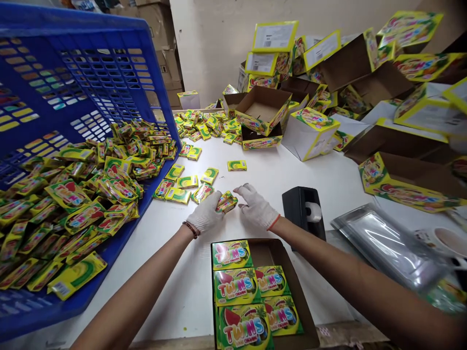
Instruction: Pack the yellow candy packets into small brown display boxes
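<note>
Both my hands wear white knit gloves and rest on the white table [277,180]. My left hand [206,214] is closed round a small stack of yellow-green candy packets [226,201]. My right hand [255,206] lies just right of that stack, fingers curled toward it and touching its edge. More loose packets [188,182] lie scattered just beyond my left hand. Below my wrists an open cardboard box [277,257] holds several "Twins" packets [235,287] laid in rows along its left side.
A tilted blue plastic crate [91,58] at left spills a heap of packets [91,194]. A black tape dispenser [304,211] stands right of my right hand. Empty printed cartons [262,112] pile up at the back and right. Clear plastic sheets [386,243] lie at right.
</note>
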